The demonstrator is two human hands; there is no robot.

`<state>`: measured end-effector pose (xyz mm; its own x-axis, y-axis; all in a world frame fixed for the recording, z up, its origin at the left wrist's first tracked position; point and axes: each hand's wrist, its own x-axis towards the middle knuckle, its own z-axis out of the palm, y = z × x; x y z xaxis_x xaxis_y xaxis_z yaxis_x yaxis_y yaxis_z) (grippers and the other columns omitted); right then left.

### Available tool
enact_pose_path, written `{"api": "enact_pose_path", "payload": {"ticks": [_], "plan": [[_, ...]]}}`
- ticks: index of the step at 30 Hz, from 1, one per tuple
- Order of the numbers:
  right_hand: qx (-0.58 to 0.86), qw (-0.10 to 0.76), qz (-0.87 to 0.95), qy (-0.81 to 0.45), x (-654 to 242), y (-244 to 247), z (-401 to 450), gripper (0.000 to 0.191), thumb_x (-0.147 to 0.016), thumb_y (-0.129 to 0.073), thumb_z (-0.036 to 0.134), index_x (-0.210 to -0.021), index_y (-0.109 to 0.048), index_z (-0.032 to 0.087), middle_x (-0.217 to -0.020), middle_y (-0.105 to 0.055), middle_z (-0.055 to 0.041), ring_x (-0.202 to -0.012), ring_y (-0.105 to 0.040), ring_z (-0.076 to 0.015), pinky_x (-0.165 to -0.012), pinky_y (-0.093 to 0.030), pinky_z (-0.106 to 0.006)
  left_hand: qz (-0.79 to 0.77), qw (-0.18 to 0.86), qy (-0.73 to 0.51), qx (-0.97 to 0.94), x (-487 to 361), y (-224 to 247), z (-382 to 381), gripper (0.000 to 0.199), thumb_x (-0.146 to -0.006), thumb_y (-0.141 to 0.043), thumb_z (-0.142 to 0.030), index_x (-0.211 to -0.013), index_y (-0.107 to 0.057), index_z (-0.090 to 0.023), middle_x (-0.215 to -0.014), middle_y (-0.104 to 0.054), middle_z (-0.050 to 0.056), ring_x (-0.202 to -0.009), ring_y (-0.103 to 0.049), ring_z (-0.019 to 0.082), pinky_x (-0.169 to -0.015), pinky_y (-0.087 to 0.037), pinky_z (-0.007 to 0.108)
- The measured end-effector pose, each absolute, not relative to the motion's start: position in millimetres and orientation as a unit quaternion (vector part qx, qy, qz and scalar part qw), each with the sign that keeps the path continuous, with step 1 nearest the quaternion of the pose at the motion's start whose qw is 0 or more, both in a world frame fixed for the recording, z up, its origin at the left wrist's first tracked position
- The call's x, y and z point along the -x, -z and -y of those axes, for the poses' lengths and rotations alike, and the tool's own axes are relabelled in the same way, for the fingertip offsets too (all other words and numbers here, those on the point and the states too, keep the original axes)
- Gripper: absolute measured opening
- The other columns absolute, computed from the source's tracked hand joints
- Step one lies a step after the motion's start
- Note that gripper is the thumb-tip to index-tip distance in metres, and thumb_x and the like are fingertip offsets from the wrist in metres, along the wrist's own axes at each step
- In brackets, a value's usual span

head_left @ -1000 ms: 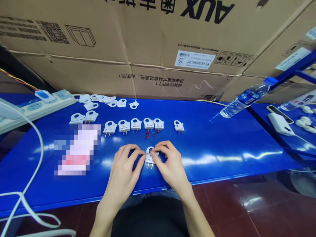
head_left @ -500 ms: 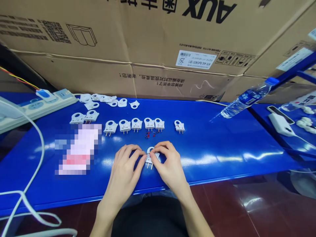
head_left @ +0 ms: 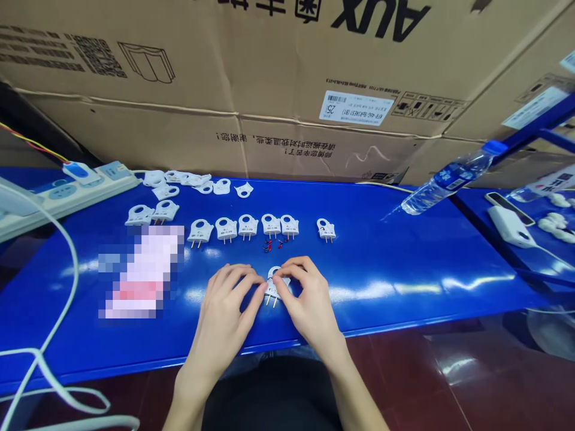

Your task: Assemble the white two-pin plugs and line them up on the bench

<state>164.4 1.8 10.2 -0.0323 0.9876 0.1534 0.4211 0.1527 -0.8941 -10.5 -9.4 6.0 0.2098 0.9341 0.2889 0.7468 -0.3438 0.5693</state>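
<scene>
A white two-pin plug (head_left: 272,291) with a ring-shaped handle lies on the blue table in front of me, its metal pins pointing towards me. At its left edge, the thumb and fingertips of my left hand (head_left: 227,308) are closed. My right hand (head_left: 311,299) pinches its right side, thumb over the face, partly covering it. Small dark marks or wires show near the ring, too fine to make out. Beyond my hands stands a row of similar plugs (head_left: 248,225), with tiny red-and-black parts (head_left: 268,245) beside two of them.
White plug shells (head_left: 221,187) lie along the back, below a large cardboard box (head_left: 278,108). At left are a power strip (head_left: 63,194), a loose white cable (head_left: 74,269) and a blurred pink rectangle (head_left: 144,272). A water bottle (head_left: 442,182) leans at right beside a blue rail.
Both hands stay at the plug with almost the same grip. The plug's pins have shifted very slightly to the left; the view has moved a little too.
</scene>
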Motion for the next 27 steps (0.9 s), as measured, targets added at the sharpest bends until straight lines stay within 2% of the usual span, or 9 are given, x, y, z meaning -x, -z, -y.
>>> {"api": "enact_pose_path", "payload": {"ticks": [9, 13, 20, 27], "plan": [[0.558, 0.417, 0.631, -0.342, -163.1, -13.9, -1.8, 0.01, -0.093, -0.065, 0.019, -0.085, -0.07, 0.023, -0.103, -0.066, -0.0044, -0.101, -0.066, -0.0199, -0.093, -0.052, -0.034, -0.563, 0.161, -0.296, -0.755, 9.5, -5.4, 8.8, 0.023, -0.105, -0.049, -0.04, -0.098, -0.066, -0.026, -0.108, -0.071, 0.004, -0.118, -0.061, 0.025, -0.115, -0.04, 0.051], [0.554, 0.418, 0.638, -0.333, -163.7, -14.2, -1.2, 0.011, -0.094, -0.062, 0.018, -0.087, -0.068, 0.022, -0.104, -0.066, -0.0053, -0.103, -0.066, -0.0206, -0.095, -0.052, -0.035, -0.566, 0.159, -0.294, -0.754, 9.6, -5.6, 9.1, 0.02, -0.105, -0.05, -0.037, -0.1, -0.065, -0.026, -0.109, -0.071, 0.004, -0.118, -0.061, 0.025, -0.113, -0.041, 0.05], [0.542, 0.414, 0.648, -0.339, -164.7, -15.5, 0.0, 0.02, -0.098, -0.053, 0.013, -0.102, -0.07, 0.023, -0.108, -0.067, -0.0054, -0.106, -0.065, -0.0207, -0.097, -0.052, -0.035, -0.559, 0.159, -0.293, -0.759, 10.8, -4.5, 9.5, 0.017, -0.105, -0.048, -0.033, -0.105, -0.064, -0.026, -0.111, -0.07, 0.004, -0.119, -0.061, 0.024, -0.111, -0.041, 0.049], [0.537, 0.459, 0.647, -0.287, -169.0, -17.2, 3.9, 0.022, -0.1, -0.05, 0.013, -0.097, -0.07, 0.023, -0.103, -0.068, -0.0056, -0.102, -0.065, -0.0199, -0.091, -0.053, -0.034, -0.548, 0.157, -0.299, -0.765, 11.9, -6.4, 10.6, 0.019, -0.105, -0.043, -0.022, -0.109, -0.062, -0.025, -0.114, -0.067, 0.004, -0.114, -0.061, 0.022, -0.115, -0.038, 0.047]]}}
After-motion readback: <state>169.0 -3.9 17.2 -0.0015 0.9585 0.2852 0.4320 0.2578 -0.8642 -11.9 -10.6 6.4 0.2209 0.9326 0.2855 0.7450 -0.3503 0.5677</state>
